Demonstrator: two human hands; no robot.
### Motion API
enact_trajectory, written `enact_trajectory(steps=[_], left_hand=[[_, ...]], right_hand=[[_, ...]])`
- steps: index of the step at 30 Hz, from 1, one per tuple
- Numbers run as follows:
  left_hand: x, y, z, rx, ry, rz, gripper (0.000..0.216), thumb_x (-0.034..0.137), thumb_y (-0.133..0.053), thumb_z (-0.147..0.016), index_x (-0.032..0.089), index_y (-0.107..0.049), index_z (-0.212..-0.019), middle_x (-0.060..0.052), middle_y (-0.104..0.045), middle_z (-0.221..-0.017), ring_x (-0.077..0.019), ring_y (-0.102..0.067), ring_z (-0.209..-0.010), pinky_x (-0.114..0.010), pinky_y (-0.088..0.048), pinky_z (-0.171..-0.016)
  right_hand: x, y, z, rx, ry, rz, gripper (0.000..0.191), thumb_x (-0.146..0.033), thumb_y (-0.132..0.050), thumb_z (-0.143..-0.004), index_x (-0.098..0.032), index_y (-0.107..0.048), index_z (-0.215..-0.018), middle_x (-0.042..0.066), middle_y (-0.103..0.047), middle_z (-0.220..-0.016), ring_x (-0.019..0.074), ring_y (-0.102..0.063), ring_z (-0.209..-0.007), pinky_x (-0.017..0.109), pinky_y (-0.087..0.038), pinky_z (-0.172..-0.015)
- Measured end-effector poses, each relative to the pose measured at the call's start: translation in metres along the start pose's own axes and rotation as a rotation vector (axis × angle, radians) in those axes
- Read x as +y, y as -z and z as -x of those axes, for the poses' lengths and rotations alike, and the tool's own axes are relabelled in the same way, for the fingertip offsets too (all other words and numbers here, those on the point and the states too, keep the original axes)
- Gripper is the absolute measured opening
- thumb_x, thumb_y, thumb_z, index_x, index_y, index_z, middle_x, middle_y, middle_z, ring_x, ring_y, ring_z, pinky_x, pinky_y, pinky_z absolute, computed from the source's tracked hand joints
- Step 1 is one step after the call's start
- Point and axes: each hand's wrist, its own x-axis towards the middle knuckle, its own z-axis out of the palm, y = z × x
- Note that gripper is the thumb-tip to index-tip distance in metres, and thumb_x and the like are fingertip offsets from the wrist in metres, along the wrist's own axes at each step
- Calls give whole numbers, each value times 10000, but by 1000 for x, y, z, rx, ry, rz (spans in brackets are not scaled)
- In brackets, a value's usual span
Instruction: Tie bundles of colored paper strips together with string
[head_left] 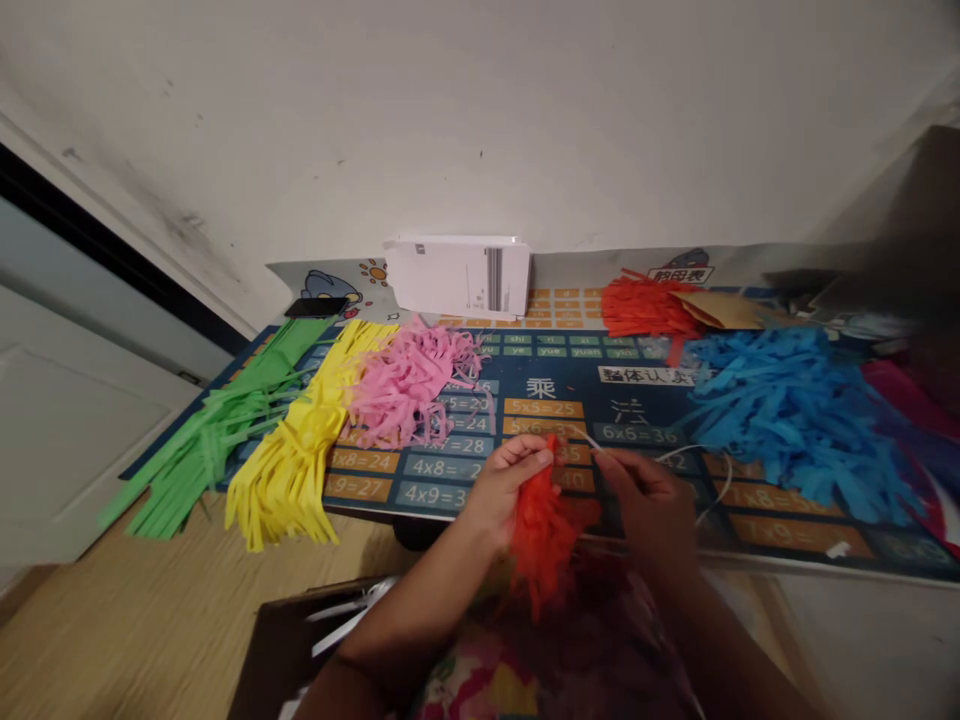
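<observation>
In the head view, my left hand (510, 485) pinches the top of a red paper tassel (541, 545), whose fringe hangs down past the table's front edge. To the right of it, my right hand (649, 495) is closed on a thin white string (589, 438). One short end of the string points toward the tassel, and the rest loops out to the right over the table mat. The two hands are a small distance apart. Whether the string touches the tassel is too blurred to tell.
Green (217, 430), yellow (300, 460) and pink (420, 385) fringed paper bundles lie on the left. A blue bundle (802, 420) and another red one (649, 305) lie right. A white box (461, 277) leans against the wall; a dark phone (322, 307) lies far left.
</observation>
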Motion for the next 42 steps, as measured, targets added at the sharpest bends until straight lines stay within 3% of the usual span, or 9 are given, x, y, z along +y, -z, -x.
enact_trajectory(steps=[5,9,22,27,30,33,36,38,42], left_hand=[[1,4,-6,49,67,62,261,181,-857,-661,130,-650,-812,7,-685,-701,-89,-644,-554,-188,-571,-546],[1,3,-8,80,75,108,227,151,-836,-693,136,-640,-806,15,-674,-682,-94,-646,-547,-200,-576,-552],[-3,3,-9,133,32,61,254,196,-855,-689,138,-639,-810,33,-653,-660,-94,-651,-574,-263,-613,-682],[-5,1,-11,125,37,82,352,212,-900,-609,138,-611,-796,34,-664,-650,-96,-648,-552,-249,-600,-631],[-9,1,-12,83,42,49,472,280,-945,-506,143,-585,-778,32,-677,-654,-100,-637,-517,-225,-559,-556],[-13,0,-11,46,-112,-99,474,307,-931,-523,156,-539,-742,53,-650,-610,-76,-598,-492,-186,-497,-530],[-14,-2,-5,24,-367,-379,390,243,-861,-640,180,-502,-778,40,-683,-686,-90,-645,-611,-196,-502,-629],[-13,-2,0,5,-453,-623,343,213,-806,-707,196,-498,-858,11,-717,-774,-130,-692,-724,-240,-519,-714],[-13,-1,4,-28,-599,-1045,296,220,-725,-794,214,-488,-972,-13,-727,-845,-178,-715,-818,-293,-521,-764]], right_hand=[[-3,7,5,15,74,-5,216,-431,-683,-804,-251,-793,-760,10,-753,-730,207,-683,-629,295,-529,-581],[-2,12,11,-14,116,24,202,-404,-677,-817,-259,-791,-734,-5,-727,-676,189,-650,-570,281,-502,-519],[6,13,12,39,151,96,176,-379,-679,-844,-256,-789,-783,-13,-725,-693,173,-639,-576,275,-486,-534],[9,16,10,-130,178,50,154,-367,-686,-829,-270,-796,-780,-10,-737,-704,175,-658,-590,263,-491,-544],[11,19,4,-247,83,36,200,-395,-666,-840,-254,-789,-767,0,-733,-691,175,-651,-577,259,-485,-530],[13,23,-6,-385,26,99,254,-437,-633,-856,-233,-786,-861,21,-745,-765,196,-668,-652,277,-510,-589],[15,26,-16,-560,110,187,493,-470,-667,-828,-243,-660,-1266,36,-738,-948,181,-635,-657,297,-517,-610],[13,24,-18,-546,181,259,622,-474,-679,-824,-248,-547,-1388,54,-713,-1049,164,-602,-632,304,-511,-596],[2,14,-18,-398,386,302,241,-400,-585,-921,-217,-724,-991,67,-724,-983,196,-671,-804,315,-541,-709]])
